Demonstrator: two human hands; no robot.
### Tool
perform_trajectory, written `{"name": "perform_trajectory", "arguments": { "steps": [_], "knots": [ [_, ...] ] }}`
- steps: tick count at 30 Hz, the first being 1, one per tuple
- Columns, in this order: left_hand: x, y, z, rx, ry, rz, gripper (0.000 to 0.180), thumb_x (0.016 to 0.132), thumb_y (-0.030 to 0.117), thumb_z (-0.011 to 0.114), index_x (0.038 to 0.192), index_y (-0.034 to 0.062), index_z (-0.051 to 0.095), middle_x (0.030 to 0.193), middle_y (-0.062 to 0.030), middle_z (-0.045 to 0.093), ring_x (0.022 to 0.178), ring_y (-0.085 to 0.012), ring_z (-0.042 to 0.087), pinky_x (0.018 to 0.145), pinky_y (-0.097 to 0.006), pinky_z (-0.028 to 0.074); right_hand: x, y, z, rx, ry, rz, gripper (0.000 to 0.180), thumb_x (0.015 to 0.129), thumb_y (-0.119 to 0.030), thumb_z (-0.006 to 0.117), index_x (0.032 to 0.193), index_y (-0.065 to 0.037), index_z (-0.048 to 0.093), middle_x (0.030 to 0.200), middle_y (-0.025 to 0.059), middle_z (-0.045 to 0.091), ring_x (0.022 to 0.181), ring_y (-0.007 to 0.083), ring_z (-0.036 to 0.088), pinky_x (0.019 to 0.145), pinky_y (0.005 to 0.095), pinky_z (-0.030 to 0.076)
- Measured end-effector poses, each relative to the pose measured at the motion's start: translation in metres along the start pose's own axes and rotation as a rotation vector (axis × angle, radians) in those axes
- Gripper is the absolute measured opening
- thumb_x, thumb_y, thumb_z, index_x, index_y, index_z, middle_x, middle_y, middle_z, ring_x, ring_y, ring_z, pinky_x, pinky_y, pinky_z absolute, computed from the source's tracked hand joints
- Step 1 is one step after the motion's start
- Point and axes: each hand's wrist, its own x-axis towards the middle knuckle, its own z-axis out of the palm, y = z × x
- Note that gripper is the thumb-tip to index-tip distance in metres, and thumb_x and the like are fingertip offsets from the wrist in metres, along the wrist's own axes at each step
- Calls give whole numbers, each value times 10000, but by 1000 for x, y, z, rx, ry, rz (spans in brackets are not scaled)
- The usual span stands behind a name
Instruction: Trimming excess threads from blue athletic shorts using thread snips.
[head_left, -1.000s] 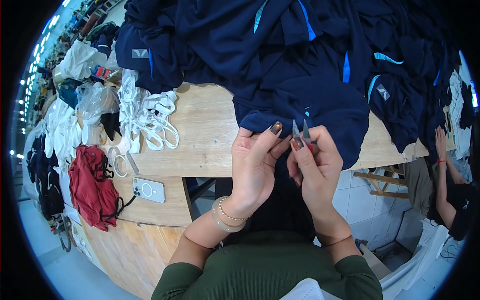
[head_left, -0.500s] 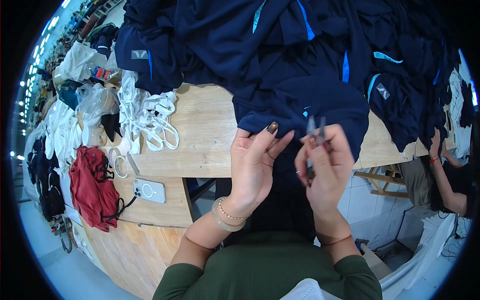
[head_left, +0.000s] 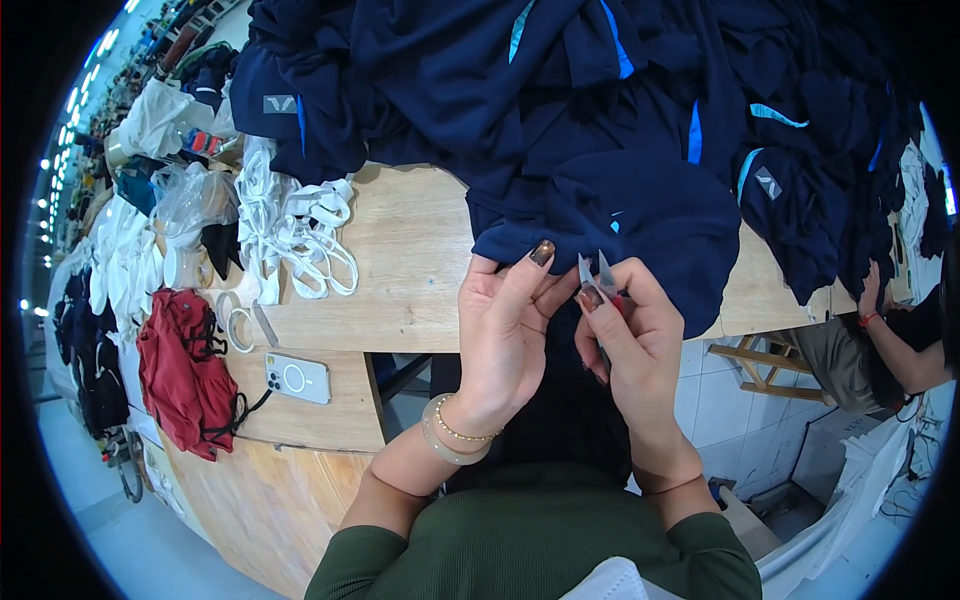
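Observation:
A navy garment point(head_left: 640, 205) with a small light-blue mark hangs over the table's near edge in front of me. My left hand point(head_left: 508, 310) pinches its edge between thumb and fingers. Close beside it, my right hand point(head_left: 632, 325) grips a pair of thread snips point(head_left: 597, 273). The two pointed blades stick up past my thumb, slightly apart, against the navy cloth by my left fingertips. My palm and fingers cover the lower part of the snips. Any thread between the blades is too small to make out.
More navy garments point(head_left: 430, 90) with blue trim are heaped across the far side. At left lie white straps point(head_left: 310, 240), a red garment point(head_left: 185, 375), tape rolls point(head_left: 240, 330) and a phone point(head_left: 298, 381) on the wooden table point(head_left: 400, 270). Another person's arm point(head_left: 895, 345) shows at right, near a wooden stool point(head_left: 765, 370).
My right hand has moved left with the thread snips, bringing the blades close to my left fingertips. My left hand keeps its pinch on the garment, nearly still.

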Motion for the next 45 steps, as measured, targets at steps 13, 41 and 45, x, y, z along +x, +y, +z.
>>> {"name": "perform_trajectory", "arguments": {
  "steps": [13, 41, 45],
  "knots": [
    [0, -4, -5, 34, -14, 22, 104, 895, 81, 539, 995, 56, 544, 943, -59, 643, 887, -167, 640, 801, -287, 522, 0, -5, -1, 20, -22, 64, 99, 934, -117, 501, 888, -30, 515, 570, -29, 475, 471, 10, 412, 424, 166, 268],
    [3, -6, -4, 10, -27, 4, 127, 886, 44, 545, 1011, 34, 525, 949, -75, 632, 879, -168, 639, 846, -331, 537, 5, -4, -6, 60, 62, -113, 79, 926, -82, 513, 893, -10, 515, 621, -7, 499, 489, 7, 435, 428, 150, 286],
    [6, -5, -9, 36, -32, 16, 129, 892, 57, 526, 1019, 41, 543, 967, -68, 634, 902, -170, 638, 884, -366, 519, 11, -4, -10, 104, 101, -198, 67, 932, -77, 499, 932, -10, 491, 638, -6, 490, 493, 14, 435, 409, 143, 284]
  ]
}}
